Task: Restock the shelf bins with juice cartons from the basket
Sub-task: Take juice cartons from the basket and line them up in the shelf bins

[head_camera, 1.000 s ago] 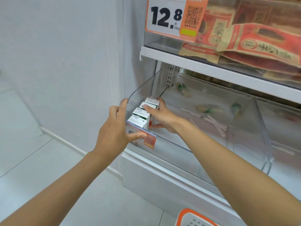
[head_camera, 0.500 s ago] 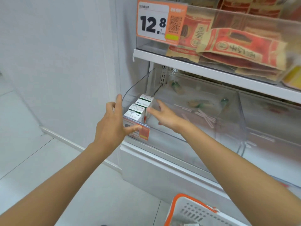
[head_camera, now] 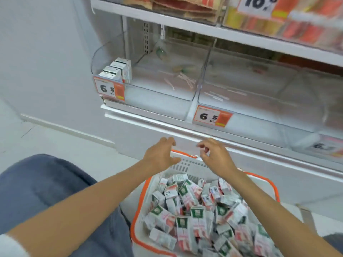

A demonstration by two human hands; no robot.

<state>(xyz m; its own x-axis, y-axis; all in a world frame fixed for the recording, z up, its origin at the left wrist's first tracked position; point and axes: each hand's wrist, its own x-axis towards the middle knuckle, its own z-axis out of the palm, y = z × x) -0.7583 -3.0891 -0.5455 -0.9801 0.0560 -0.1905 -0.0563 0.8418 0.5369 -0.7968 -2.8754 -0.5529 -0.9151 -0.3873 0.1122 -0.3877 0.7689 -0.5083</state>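
1. Head view, counts: there are two hands, one basket (head_camera: 187, 164), and more juice cartons (head_camera: 196, 216) heaped in the basket than can be counted.
2. A short row of cartons (head_camera: 118, 71), three or four as far as the blur allows, stands in the clear bin (head_camera: 159, 93) up beyond the basket's far left corner. A second clear bin (head_camera: 259, 108) sits beyond the basket's far right side.
3. Two price tags read 6.5. One tag (head_camera: 109, 89) is on the front of the bin with the row, and the other tag (head_camera: 211, 116) is straight beyond the basket's far rim.
4. The cartons in the basket lie jumbled, their long axes pointing every way. Some lie flat, and some tilt with a green-printed face up.
5. The cartons in the bin stand upright with their long axes vertical, lined one behind another from the front wall toward the back, against the bin's left wall.
6. The left hand (head_camera: 161, 154) hovers over the basket's far rim. Its fingers are spread and loosely bent, and its grip is empty.
7. The right hand (head_camera: 213, 156) hovers beside it over the same rim. Its fingers are curled loosely with thumb and forefinger close together, and its grip holds nothing.
8. A blue trouser leg (head_camera: 42, 191) lies just left of the basket.
9. A few thin white sticks (head_camera: 183, 78) lie loose on the floor of the first bin, beyond the basket.
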